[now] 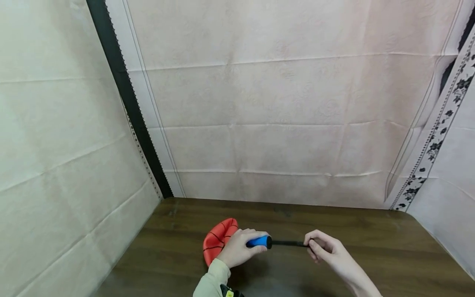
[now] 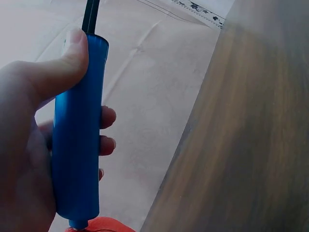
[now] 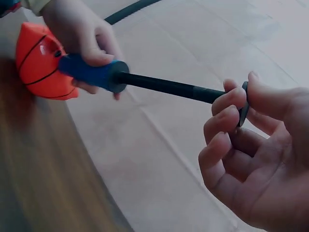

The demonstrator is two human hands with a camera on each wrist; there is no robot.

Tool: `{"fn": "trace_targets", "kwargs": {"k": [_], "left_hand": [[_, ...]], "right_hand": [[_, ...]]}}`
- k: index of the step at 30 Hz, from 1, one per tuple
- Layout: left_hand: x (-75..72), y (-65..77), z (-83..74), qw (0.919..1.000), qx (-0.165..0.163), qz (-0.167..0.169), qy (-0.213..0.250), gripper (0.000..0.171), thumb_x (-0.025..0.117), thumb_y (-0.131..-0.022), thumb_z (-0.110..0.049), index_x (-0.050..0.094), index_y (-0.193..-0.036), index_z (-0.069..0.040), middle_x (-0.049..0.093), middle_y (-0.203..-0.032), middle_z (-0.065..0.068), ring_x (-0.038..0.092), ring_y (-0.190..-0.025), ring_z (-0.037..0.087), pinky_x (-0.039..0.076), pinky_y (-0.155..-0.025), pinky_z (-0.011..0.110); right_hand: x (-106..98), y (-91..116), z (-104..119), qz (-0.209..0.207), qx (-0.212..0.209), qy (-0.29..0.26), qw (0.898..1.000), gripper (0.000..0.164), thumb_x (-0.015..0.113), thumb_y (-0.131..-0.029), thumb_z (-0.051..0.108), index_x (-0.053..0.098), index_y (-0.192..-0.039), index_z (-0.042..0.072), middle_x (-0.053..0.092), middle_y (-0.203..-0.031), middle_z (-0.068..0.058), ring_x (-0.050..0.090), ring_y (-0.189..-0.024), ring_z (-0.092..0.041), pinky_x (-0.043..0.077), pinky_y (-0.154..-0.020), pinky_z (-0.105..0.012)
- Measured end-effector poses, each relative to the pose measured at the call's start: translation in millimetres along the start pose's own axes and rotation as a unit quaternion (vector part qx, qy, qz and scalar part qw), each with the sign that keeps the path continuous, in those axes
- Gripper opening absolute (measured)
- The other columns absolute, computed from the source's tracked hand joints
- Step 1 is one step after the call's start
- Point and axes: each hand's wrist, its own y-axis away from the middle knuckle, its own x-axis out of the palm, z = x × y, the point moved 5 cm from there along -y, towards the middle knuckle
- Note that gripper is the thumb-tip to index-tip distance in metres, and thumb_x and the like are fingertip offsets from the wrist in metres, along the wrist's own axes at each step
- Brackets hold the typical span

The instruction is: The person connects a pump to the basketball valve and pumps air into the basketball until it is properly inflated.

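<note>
My left hand (image 1: 237, 248) grips the blue barrel of a hand pump (image 2: 77, 135), its thumb lying along the barrel near the rod end. From the barrel a long black rod (image 3: 169, 87) reaches out to a flat black handle (image 3: 244, 104). My right hand (image 3: 270, 159) pinches that handle between thumb and fingers. At the pump's other end is a red ball with black lines (image 1: 218, 239), dented and only partly inflated. The ball meets the pump's nozzle in the right wrist view, and part of it is hidden behind my left hand in the head view.
Beneath my hands lies a dark brown wooden table (image 1: 174, 247). Pale creased cloth (image 1: 282, 123) hangs behind it, with more cloth on both sides. A black strip (image 1: 130, 95) runs down the left corner, and a floral border (image 1: 438, 140) runs down the right.
</note>
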Motion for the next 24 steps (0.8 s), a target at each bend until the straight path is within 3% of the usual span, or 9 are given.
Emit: {"fn": "trace_targets", "kwargs": {"k": [5, 12, 15, 19, 24], "left_hand": [[5.3, -0.1, -4.3, 0.9996, 0.016, 0.001, -0.022, 0.036, 0.061, -0.092, -0.046, 0.061, -0.126, -0.035, 0.066, -0.11, -0.008, 0.055, -0.098, 0.005, 0.043, -0.088, 0.033], [15.8, -4.2, -13.2, 0.9971, 0.052, 0.031, -0.047, 0.037, 0.061, -0.093, -0.046, 0.062, -0.127, -0.032, 0.067, -0.105, -0.01, 0.054, -0.093, 0.001, 0.041, -0.085, 0.027], [16.0, -4.6, -15.0, 0.996, 0.07, 0.042, -0.038, 0.036, 0.06, -0.093, -0.044, 0.062, -0.127, -0.031, 0.066, -0.103, -0.011, 0.053, -0.09, -0.001, 0.039, -0.084, 0.025], [12.5, -2.9, -14.1, 0.9956, 0.077, 0.045, -0.031, 0.038, 0.059, -0.094, -0.045, 0.062, -0.128, -0.029, 0.066, -0.105, -0.01, 0.053, -0.092, -0.001, 0.039, -0.087, 0.027], [1.3, -1.2, -8.5, 0.9982, 0.05, 0.026, -0.023, 0.038, 0.06, -0.092, -0.047, 0.061, -0.128, -0.032, 0.066, -0.107, -0.009, 0.054, -0.096, 0.001, 0.041, -0.089, 0.029]], "right_hand": [[25, -11, -18, 0.04, -0.001, -0.039, 0.998, 0.018, 0.037, -0.104, 0.007, 0.047, -0.107, -0.008, 0.052, -0.078, 0.004, 0.05, -0.063, -0.004, 0.045, -0.05, -0.026], [45, -18, -38, 0.076, 0.021, -0.031, 0.996, 0.022, 0.038, -0.105, 0.01, 0.047, -0.107, -0.009, 0.045, -0.077, -0.03, 0.051, -0.058, -0.019, 0.043, -0.048, -0.035], [43, -18, -37, 0.082, 0.034, -0.01, 0.996, 0.022, 0.04, -0.104, 0.013, 0.052, -0.107, -0.006, 0.046, -0.076, -0.028, 0.048, -0.059, -0.026, 0.044, -0.051, -0.035], [35, -16, -30, 0.092, 0.051, 0.007, 0.994, 0.02, 0.043, -0.104, 0.015, 0.056, -0.107, -0.001, 0.051, -0.077, -0.014, 0.049, -0.065, -0.023, 0.045, -0.058, -0.032], [17, -9, -14, 0.076, 0.023, 0.026, 0.997, 0.016, 0.042, -0.103, 0.009, 0.057, -0.104, 0.004, 0.052, -0.077, -0.014, 0.052, -0.066, -0.018, 0.047, -0.059, -0.03]]}}
